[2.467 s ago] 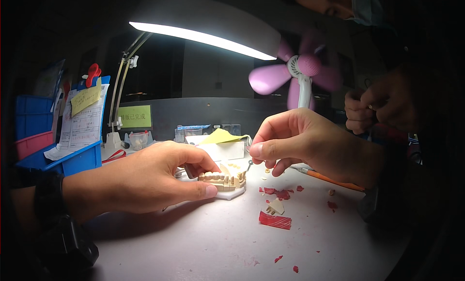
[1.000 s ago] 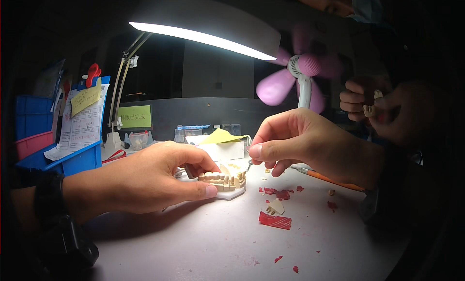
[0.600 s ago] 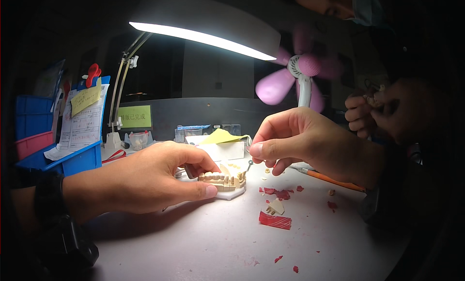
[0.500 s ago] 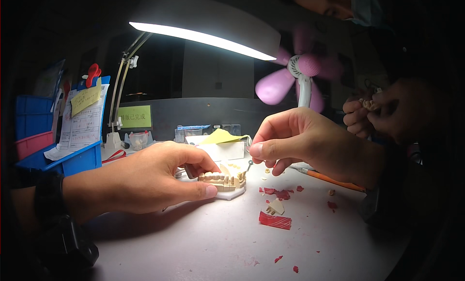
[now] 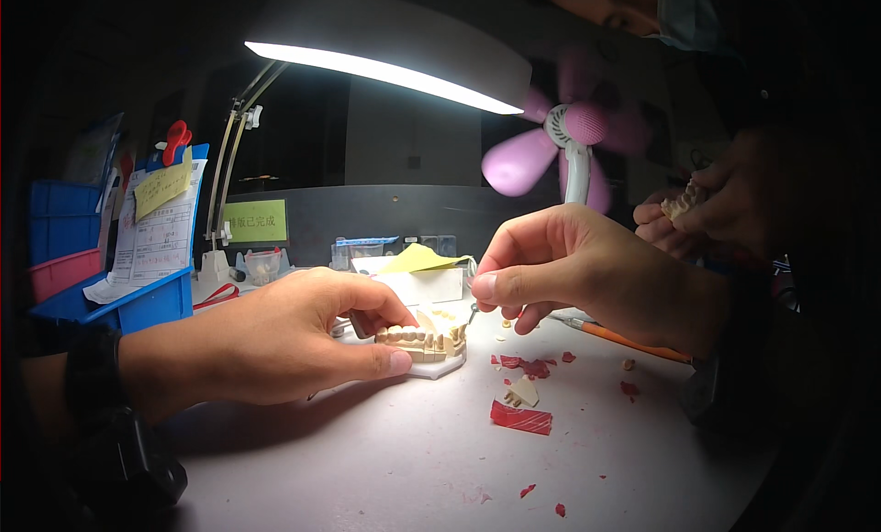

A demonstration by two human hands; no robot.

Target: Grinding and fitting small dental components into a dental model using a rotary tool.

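My left hand (image 5: 312,326) is closed around a cream dental model (image 5: 424,350), thumb along its front and fingers behind it. The model's row of teeth faces up, and it sits on a white base plate (image 5: 439,371) on the table. To its right, my right hand (image 5: 560,271) pinches a slim metal instrument (image 5: 473,310) between thumb and fingers. Its small tip points down at the model's right end; whether they touch I cannot tell. Most of the instrument is hidden by my fingers.
Red wax scraps (image 5: 521,417) and a loose cream model piece (image 5: 524,391) lie on the table (image 5: 385,468). An orange-handled tool (image 5: 633,343) lies under my right wrist. Behind are a lamp (image 5: 385,76), pink fan (image 5: 585,124) and blue trays (image 5: 147,303). Another person's hands (image 5: 725,197) hold a dental model.
My hands look nearly still; the instrument's tip has shifted very slightly. The other person's hands have moved a little left and turned their dental model.
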